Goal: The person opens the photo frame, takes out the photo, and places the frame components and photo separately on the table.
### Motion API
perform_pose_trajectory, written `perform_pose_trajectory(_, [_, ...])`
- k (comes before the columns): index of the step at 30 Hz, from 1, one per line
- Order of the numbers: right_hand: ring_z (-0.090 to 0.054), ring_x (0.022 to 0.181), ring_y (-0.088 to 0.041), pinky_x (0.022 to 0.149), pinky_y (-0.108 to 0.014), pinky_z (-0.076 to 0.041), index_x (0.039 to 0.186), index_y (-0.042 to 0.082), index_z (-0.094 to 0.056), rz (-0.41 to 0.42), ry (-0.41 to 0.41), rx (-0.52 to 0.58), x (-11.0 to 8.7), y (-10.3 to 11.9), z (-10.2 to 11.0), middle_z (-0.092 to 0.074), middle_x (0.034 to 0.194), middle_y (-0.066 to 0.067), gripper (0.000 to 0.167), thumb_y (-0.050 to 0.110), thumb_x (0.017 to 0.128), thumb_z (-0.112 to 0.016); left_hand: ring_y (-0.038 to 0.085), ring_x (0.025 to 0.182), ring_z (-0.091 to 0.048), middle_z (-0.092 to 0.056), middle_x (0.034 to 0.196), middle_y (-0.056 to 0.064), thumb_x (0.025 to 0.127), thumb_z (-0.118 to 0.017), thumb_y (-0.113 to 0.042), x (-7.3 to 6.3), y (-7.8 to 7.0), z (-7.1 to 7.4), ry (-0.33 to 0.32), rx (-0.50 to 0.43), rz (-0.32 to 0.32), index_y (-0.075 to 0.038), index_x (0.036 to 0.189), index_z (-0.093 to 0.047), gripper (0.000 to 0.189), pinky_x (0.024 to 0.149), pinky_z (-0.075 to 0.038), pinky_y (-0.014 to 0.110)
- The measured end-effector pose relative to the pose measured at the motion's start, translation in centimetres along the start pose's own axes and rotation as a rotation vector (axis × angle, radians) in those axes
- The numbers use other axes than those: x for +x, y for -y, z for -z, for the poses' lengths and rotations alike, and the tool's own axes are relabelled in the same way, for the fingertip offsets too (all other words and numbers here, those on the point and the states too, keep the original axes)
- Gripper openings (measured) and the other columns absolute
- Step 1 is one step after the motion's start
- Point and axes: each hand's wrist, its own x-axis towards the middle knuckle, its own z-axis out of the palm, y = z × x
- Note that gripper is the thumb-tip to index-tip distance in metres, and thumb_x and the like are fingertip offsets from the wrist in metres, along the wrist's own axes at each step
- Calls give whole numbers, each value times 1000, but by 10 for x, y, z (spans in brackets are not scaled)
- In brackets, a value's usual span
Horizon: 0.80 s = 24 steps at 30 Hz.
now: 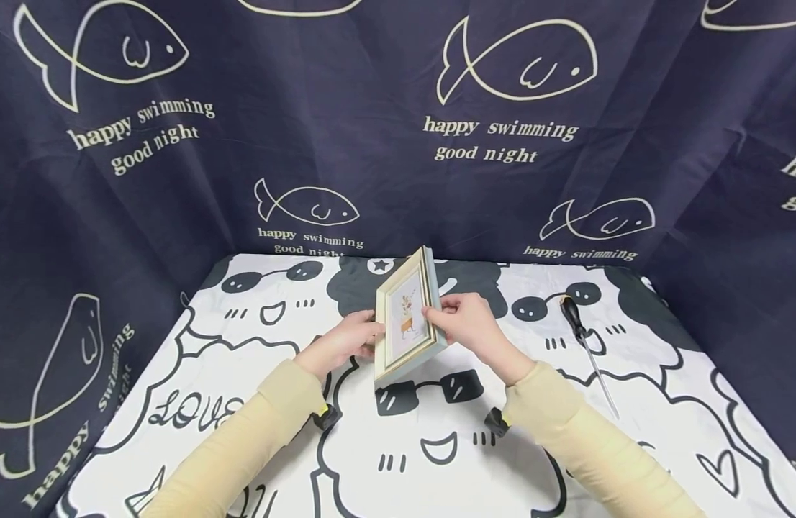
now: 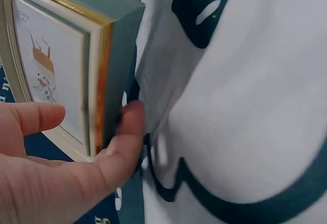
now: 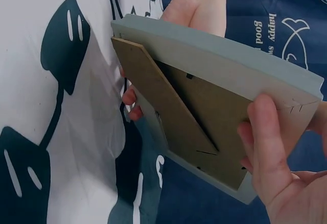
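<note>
A picture frame (image 1: 407, 316) with a cream front, a gold line and pale grey-blue sides is held tilted above the cloth. Behind its glass is a picture of a plant in an orange pot. My left hand (image 1: 347, 338) grips the left edge, thumb on the front and fingers behind, as the left wrist view also shows. My right hand (image 1: 469, 320) pinches the opposite edge, thumb in front. From the right wrist view the brown backing (image 3: 225, 117) and a stand leg (image 3: 161, 96) are visible, the right fingers (image 3: 265, 132) lying against the back rim.
A screwdriver (image 1: 587, 349) with a black handle lies on the right of the cartoon-printed white cloth (image 1: 242, 374), its shaft pointing toward the near side. Dark blue curtains (image 1: 385, 144) with fish prints stand behind and at both sides.
</note>
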Motion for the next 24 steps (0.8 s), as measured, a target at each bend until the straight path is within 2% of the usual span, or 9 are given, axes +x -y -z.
perform_pose_trajectory(3, [-64, 52, -14, 49, -27, -53, 96, -4, -70, 33, -6, -48, -2, 0, 3, -72, 78, -12, 33, 26, 82, -67, 26, 101, -64, -58, 125, 19, 96, -49, -21, 0, -7, -3, -40, 123, 13, 0, 142, -34, 53, 75, -55, 37])
perform_pose_trajectory(5, [-64, 50, -14, 48, -27, -52, 96, -4, -70, 50, -7, -76, -3, 0, 4, -72, 77, -12, 33, 26, 82, -67, 26, 103, -63, -55, 130, 20, 95, -50, -25, 2, -14, -5, -74, 245, 11, 1, 144, -31, 59, 79, -54, 38])
perform_pose_trajectory(9, [-64, 49, -14, 47, -26, -52, 95, -5, -70, 66, -15, -115, -5, 0, 8, -72, 76, -13, 33, 25, 81, -65, 31, 115, -56, -51, 134, 22, 95, -51, -29, 5, -34, -10, -151, 522, -76, 5, 143, -31, 62, 94, -47, 42])
perform_pose_trajectory(12, [-64, 49, -13, 47, -26, -52, 94, -5, -69, 77, -19, -141, -5, -1, 10, -72, 76, -13, 33, 24, 81, -65, 34, 124, -49, -50, 134, 24, 95, -50, -31, 7, -53, -16, -191, 657, -152, 6, 142, -33, 62, 102, -40, 43])
perform_pose_trajectory(15, [-64, 48, -13, 46, -26, -52, 93, -5, -70, 85, -10, -154, -4, -1, 12, -72, 74, -12, 31, 24, 81, -65, 34, 126, -48, -49, 135, 24, 95, -49, -34, 10, -72, -21, -203, 713, -198, 7, 141, -34, 64, 104, -39, 43])
perform_pose_trajectory(18, [-64, 47, -13, 45, -26, -51, 91, -4, -70, 95, -5, -167, -4, 0, 13, -71, 71, -11, 30, 23, 82, -64, 33, 126, -47, -47, 137, 24, 95, -48, -38, 14, -87, -25, -205, 727, -228, 8, 141, -34, 66, 103, -40, 41])
perform_pose_trajectory(21, [-63, 46, -12, 45, -26, -51, 89, -3, -70, 109, -8, -191, -3, 2, 14, -70, 68, -9, 28, 23, 81, -64, 31, 124, -49, -47, 137, 23, 95, -47, -42, 18, -100, -30, -195, 719, -236, 7, 142, -32, 70, 101, -42, 40])
perform_pose_trajectory(24, [-59, 42, -10, 44, -25, -49, 83, 0, -70, 137, -27, -233, -2, 3, 14, -66, 59, -3, 24, 23, 80, -63, 29, 121, -52, -48, 137, 22, 94, -48, -47, 21, -111, -36, -199, 750, -243, 7, 142, -31, 74, 99, -44, 38])
